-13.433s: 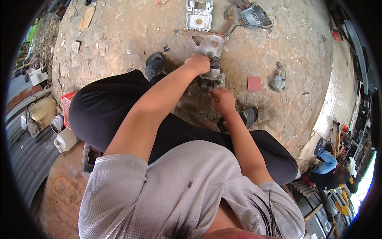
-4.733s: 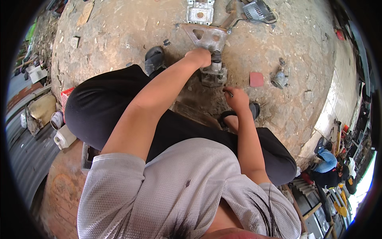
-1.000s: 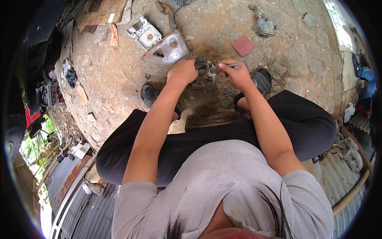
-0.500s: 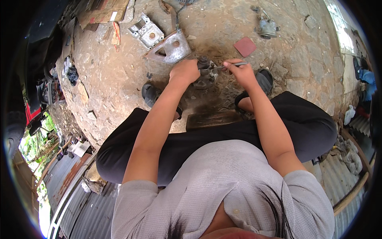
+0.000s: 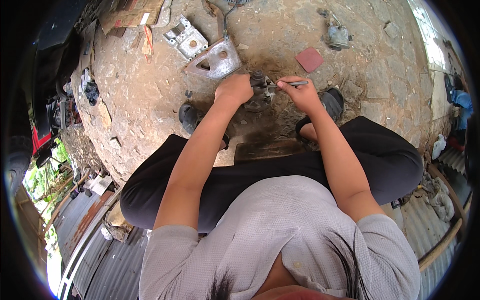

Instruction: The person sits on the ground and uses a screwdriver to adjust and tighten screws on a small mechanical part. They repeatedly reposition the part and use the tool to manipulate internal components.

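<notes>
Between my feet on the ground stands a dark, greasy metal machine part (image 5: pixel 260 100) with a round knob-like top. My left hand (image 5: pixel 235 89) is closed at its left side, the fingertips turned away from view, so what they grip is hidden. On the other side my right hand (image 5: pixel 300 93) pinches a thin grey metal rod-like tool (image 5: pixel 300 83). The tool lies nearly level, its inner end reaching toward the upper part of the machine part; whether it touches cannot be made out.
Beyond my left hand lie a triangular metal bracket (image 5: pixel 217 59) and a silver metal housing (image 5: pixel 187 41). A reddish square pad (image 5: pixel 309 59) and a grey cylindrical metal part (image 5: pixel 338 36) rest farther right. Flattened cardboard (image 5: pixel 131 14) is at the far left. A low wooden block (image 5: pixel 267 149) sits before me.
My right hand has shifted slightly left, closer to the machine part, and the tool has tilted to nearly level. The left hand stays in about the same place.
</notes>
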`<action>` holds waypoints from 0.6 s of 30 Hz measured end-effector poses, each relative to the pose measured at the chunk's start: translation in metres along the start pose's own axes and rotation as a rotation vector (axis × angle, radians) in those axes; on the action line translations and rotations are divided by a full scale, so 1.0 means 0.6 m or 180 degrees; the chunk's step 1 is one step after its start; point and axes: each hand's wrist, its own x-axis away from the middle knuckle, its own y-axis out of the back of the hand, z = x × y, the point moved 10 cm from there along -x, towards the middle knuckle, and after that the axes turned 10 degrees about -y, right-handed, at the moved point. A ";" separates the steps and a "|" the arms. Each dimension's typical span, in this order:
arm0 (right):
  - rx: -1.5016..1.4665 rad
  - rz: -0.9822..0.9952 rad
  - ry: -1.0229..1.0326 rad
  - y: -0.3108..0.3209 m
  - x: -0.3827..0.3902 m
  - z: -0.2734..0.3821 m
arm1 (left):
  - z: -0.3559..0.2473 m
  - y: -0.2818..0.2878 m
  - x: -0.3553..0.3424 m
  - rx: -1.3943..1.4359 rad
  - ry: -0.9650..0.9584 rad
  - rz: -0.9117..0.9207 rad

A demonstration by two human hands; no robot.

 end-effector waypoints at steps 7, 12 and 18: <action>0.0051 0.0003 0.0093 -0.002 0.003 0.009 | 0.002 -0.002 -0.003 -0.0022 -0.0009 -0.0007; 0.0474 -0.0404 0.0567 0.009 0.008 0.023 | 0.000 -0.001 -0.003 -0.0041 -0.0036 -0.0016; 0.0168 -0.0246 0.0162 0.008 0.001 0.001 | 0.002 -0.002 -0.002 -0.0018 -0.0007 -0.0035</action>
